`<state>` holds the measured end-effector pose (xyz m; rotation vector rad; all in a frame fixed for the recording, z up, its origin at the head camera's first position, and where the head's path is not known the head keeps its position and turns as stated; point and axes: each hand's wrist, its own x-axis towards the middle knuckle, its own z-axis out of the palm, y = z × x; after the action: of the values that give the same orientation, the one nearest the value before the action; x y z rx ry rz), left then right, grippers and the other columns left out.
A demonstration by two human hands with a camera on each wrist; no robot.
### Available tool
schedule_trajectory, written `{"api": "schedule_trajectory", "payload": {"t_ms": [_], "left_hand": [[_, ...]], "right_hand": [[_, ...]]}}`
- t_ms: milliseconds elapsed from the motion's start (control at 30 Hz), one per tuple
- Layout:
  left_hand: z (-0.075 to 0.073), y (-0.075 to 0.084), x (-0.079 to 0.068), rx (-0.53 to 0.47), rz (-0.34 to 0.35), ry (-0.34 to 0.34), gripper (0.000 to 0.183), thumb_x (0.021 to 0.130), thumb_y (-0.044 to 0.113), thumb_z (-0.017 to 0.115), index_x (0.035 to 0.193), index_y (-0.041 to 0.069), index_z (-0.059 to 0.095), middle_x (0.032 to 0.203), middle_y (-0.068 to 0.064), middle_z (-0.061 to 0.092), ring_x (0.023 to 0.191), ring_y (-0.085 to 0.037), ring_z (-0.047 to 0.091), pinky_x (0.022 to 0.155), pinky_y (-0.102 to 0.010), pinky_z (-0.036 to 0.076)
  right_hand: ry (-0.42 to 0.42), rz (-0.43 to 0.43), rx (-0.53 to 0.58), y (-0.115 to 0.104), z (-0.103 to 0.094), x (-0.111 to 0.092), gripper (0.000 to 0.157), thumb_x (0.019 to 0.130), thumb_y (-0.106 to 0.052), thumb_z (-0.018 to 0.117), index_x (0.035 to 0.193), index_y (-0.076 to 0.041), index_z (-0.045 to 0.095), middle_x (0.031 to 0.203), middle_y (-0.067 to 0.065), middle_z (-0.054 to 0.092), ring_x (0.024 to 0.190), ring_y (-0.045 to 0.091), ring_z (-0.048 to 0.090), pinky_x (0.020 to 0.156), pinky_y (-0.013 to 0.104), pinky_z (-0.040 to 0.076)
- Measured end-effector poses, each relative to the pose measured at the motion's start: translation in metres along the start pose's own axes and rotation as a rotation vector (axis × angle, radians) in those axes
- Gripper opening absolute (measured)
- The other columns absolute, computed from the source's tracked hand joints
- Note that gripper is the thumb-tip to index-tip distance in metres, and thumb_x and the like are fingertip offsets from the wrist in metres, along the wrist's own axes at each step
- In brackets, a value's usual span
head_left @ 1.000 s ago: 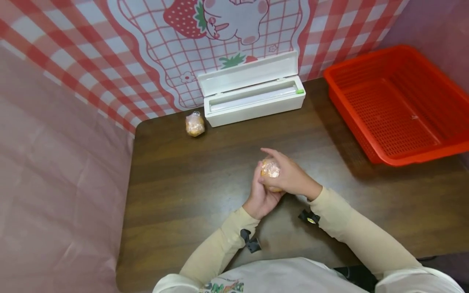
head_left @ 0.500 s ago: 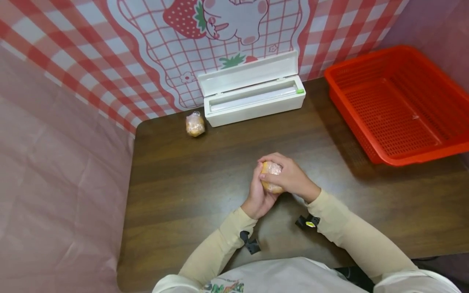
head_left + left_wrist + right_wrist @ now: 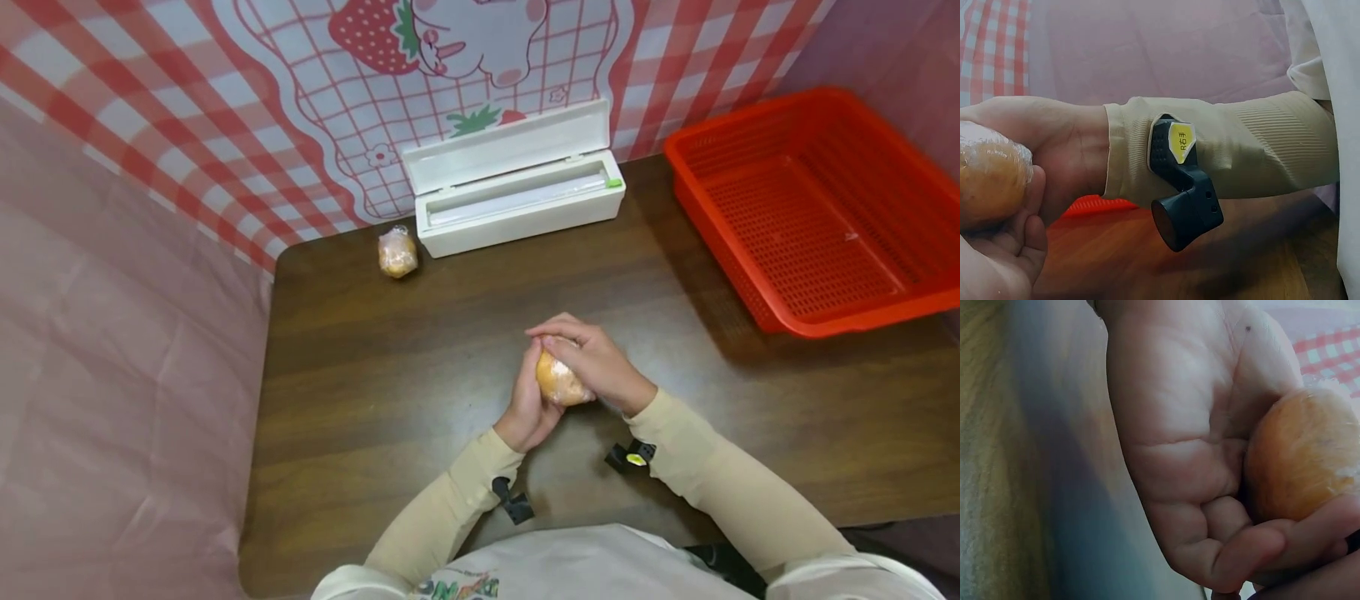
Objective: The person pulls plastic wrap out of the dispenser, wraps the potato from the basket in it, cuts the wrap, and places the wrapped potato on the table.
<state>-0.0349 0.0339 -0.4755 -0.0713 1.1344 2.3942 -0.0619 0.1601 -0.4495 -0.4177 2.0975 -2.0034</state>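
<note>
Both hands hold one orange wrapped in clear film (image 3: 558,382) above the middle of the brown table (image 3: 375,400). My left hand (image 3: 531,398) cups it from the left, fingers curled round it. My right hand (image 3: 592,360) wraps over its top and right side. The left wrist view shows the wrapped orange (image 3: 988,181) at the left edge against my left hand (image 3: 1004,250), with the right wrist's black camera (image 3: 1182,187) behind. In the right wrist view, the orange (image 3: 1300,456) lies against the left hand's (image 3: 1179,444) palm.
A second wrapped orange (image 3: 397,252) lies at the table's back left, beside an open white film dispenser box (image 3: 517,196). A red mesh basket (image 3: 817,208) stands at the back right. Pink cloth hangs left of the table.
The right hand has slid over the orange's top and right side, and the orange has turned in the hands, showing more of its orange side. The hands stay in the same spot.
</note>
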Motion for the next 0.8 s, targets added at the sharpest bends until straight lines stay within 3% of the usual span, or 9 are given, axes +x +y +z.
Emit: {"api": "schedule_trajectory", "payload": {"t_ms": [167, 333, 467, 567, 667, 733, 800], "left_hand": [[-0.006, 0.000, -0.002, -0.039, -0.004, -0.030, 0.056, 0.100, 0.058, 0.037, 0.132, 0.013, 0.047, 0.110, -0.001, 0.059, 0.084, -0.014, 0.062, 0.068, -0.030, 0.055], [-0.013, 0.000, -0.004, -0.060, -0.004, -0.065, 0.063, 0.099, 0.061, 0.040, 0.138, 0.012, 0.044, 0.113, -0.001, 0.058, 0.085, -0.014, 0.062, 0.068, -0.030, 0.056], [-0.016, 0.004, -0.002, -0.061, -0.024, -0.119, 0.063, 0.102, 0.056, 0.036, 0.148, 0.014, 0.036, 0.118, -0.001, 0.056, 0.088, -0.015, 0.062, 0.070, -0.033, 0.057], [-0.020, 0.014, 0.002, 0.041, -0.039, -0.142, 0.064, 0.105, 0.055, 0.029, 0.157, 0.019, 0.025, 0.130, -0.004, 0.052, 0.097, -0.016, 0.060, 0.079, -0.034, 0.056], [-0.026, 0.028, 0.007, 0.256, -0.046, -0.137, 0.074, 0.103, 0.065, 0.021, 0.162, 0.020, 0.018, 0.143, -0.010, 0.046, 0.109, -0.017, 0.056, 0.090, -0.036, 0.051], [-0.029, 0.037, 0.008, 0.384, -0.033, -0.115, 0.081, 0.101, 0.068, 0.020, 0.161, 0.014, 0.023, 0.145, -0.016, 0.047, 0.111, -0.018, 0.057, 0.093, -0.035, 0.050], [-0.031, 0.043, 0.007, 0.474, -0.008, -0.096, 0.078, 0.105, 0.062, 0.025, 0.154, 0.003, 0.035, 0.135, -0.020, 0.054, 0.104, -0.018, 0.061, 0.089, -0.035, 0.051]], "right_hand": [[-0.020, -0.017, -0.015, 0.000, 0.004, 0.002, 0.030, 0.105, -0.010, 0.050, 0.127, -0.002, 0.068, 0.120, 0.024, 0.059, 0.110, 0.026, 0.055, 0.100, 0.042, 0.040], [-0.042, -0.003, -0.045, -0.002, 0.007, 0.005, 0.033, 0.106, -0.012, 0.046, 0.132, -0.006, 0.066, 0.120, 0.022, 0.059, 0.109, 0.026, 0.054, 0.099, 0.043, 0.040], [-0.043, -0.020, -0.114, -0.004, 0.007, 0.007, 0.034, 0.107, -0.012, 0.043, 0.133, -0.010, 0.064, 0.123, 0.022, 0.058, 0.108, 0.026, 0.055, 0.098, 0.045, 0.041], [-0.025, -0.095, -0.212, -0.005, 0.005, 0.011, 0.035, 0.107, -0.009, 0.041, 0.135, -0.006, 0.062, 0.125, 0.022, 0.059, 0.110, 0.026, 0.056, 0.099, 0.045, 0.041], [0.008, -0.193, -0.298, -0.007, 0.002, 0.017, 0.036, 0.107, -0.006, 0.040, 0.137, -0.001, 0.058, 0.122, 0.021, 0.061, 0.109, 0.026, 0.058, 0.097, 0.043, 0.043], [0.036, -0.250, -0.356, -0.009, 0.001, 0.021, 0.036, 0.107, -0.005, 0.040, 0.139, 0.000, 0.057, 0.117, 0.019, 0.062, 0.105, 0.025, 0.058, 0.094, 0.040, 0.044], [0.064, -0.303, -0.405, -0.009, 0.000, 0.026, 0.036, 0.107, -0.004, 0.040, 0.139, 0.001, 0.056, 0.111, 0.017, 0.062, 0.099, 0.023, 0.059, 0.089, 0.037, 0.046]]}}
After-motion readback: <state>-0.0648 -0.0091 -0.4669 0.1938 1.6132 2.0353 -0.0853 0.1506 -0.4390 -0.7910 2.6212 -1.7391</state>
